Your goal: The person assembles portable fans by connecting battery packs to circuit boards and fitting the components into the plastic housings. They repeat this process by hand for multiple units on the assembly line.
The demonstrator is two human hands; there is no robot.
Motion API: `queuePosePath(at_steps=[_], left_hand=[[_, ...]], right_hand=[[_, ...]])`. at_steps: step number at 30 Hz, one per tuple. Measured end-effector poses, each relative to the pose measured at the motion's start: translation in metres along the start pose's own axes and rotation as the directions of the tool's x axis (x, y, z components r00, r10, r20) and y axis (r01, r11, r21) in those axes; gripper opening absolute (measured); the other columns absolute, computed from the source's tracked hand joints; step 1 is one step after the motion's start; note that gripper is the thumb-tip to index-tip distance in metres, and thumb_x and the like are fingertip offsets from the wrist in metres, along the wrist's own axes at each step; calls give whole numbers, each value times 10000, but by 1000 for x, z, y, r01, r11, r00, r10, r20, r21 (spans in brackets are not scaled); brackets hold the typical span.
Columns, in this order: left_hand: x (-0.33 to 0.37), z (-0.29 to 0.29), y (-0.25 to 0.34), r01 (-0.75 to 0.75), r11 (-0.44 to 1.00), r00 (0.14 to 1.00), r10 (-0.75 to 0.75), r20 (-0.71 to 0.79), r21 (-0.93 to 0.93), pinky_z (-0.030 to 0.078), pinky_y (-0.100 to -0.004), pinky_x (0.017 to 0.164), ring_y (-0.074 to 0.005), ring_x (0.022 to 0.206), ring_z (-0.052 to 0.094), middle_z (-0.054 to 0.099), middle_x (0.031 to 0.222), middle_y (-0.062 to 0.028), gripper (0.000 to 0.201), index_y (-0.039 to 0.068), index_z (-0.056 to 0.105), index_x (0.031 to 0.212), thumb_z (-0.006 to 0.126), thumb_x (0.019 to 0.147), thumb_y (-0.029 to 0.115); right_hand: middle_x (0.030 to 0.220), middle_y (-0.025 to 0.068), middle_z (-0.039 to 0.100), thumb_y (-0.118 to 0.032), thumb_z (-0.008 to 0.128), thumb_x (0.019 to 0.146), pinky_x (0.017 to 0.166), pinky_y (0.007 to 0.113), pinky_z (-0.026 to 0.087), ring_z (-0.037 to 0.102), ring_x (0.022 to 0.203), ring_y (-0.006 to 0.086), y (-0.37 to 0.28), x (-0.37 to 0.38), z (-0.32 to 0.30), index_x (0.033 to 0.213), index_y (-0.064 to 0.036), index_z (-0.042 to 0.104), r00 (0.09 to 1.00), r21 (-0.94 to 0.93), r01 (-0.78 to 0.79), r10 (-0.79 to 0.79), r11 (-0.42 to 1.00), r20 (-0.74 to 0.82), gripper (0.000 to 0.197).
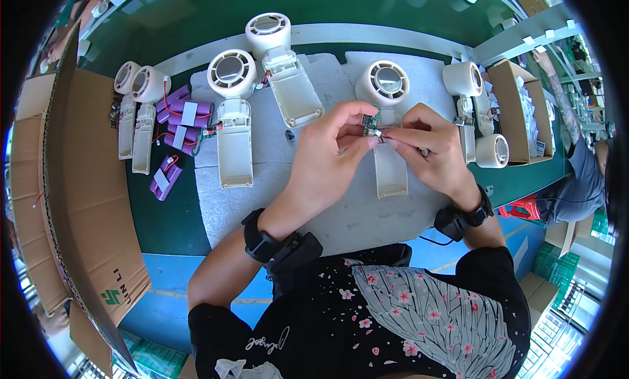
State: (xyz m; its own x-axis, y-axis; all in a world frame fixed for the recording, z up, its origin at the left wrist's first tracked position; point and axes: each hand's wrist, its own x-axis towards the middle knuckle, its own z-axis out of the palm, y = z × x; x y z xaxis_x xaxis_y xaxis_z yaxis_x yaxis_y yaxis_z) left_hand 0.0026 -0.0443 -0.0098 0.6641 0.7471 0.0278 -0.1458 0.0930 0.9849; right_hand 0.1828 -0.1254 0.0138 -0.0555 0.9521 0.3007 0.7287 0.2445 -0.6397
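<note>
My left hand (325,157) pinches a small green circuit board (370,121) between thumb and fingers. A white plug connector (374,133) shows at the board's lower edge. Close against it, my right hand (434,146) is closed on thin wires at the plug; its fingertips cover most of them. Beneath both hands lies a handheld fan (391,176), a white open handle shell with a round head at its far end. My hands hide the middle of that fan.
Several more white fans (234,143) lie on a grey foam mat (216,215) and at both sides. Purple battery packs (167,178) with wires are at left. A tall cardboard box (98,176) borders the left; a smaller carton (521,110) holds packets at right. A person (580,176) sits far right.
</note>
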Motion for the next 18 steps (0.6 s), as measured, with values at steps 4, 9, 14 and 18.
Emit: queuePosePath(at_steps=[4,9,14,18], left_hand=[[0,0,-1,3,1000,1000,-3,0,-6,546,-277,804,-154,900,663,656,938,-116,327,-11,555,1160,627,846,-61],[0,-1,-4,-14,999,1000,14,5,31,549,-279,792,-160,891,670,660,944,-119,332,-7,558,1155,634,837,-63],[0,0,-3,-60,995,998,61,-18,78,560,-289,775,-181,875,689,683,938,-130,326,-1,575,1130,655,819,-59],[0,-4,-2,-67,988,998,66,14,140,559,-284,797,-172,901,682,686,960,-121,328,-3,580,1128,664,818,-64]], right_hand=[[810,76,572,16,724,751,558,269,461,586,672,182,2,-1,0,953,-41,733,1000,-3,9,-9,1000,16,211],[817,83,581,20,721,753,565,276,469,595,675,192,3,-1,-1,952,-34,732,999,11,-13,12,1000,44,207],[812,87,592,24,718,753,575,279,478,604,675,199,1,0,-2,947,-30,731,998,3,-26,26,1000,62,201],[803,85,594,27,718,752,572,277,478,604,671,200,2,0,-2,944,-31,731,998,-1,-7,7,1000,62,201]])
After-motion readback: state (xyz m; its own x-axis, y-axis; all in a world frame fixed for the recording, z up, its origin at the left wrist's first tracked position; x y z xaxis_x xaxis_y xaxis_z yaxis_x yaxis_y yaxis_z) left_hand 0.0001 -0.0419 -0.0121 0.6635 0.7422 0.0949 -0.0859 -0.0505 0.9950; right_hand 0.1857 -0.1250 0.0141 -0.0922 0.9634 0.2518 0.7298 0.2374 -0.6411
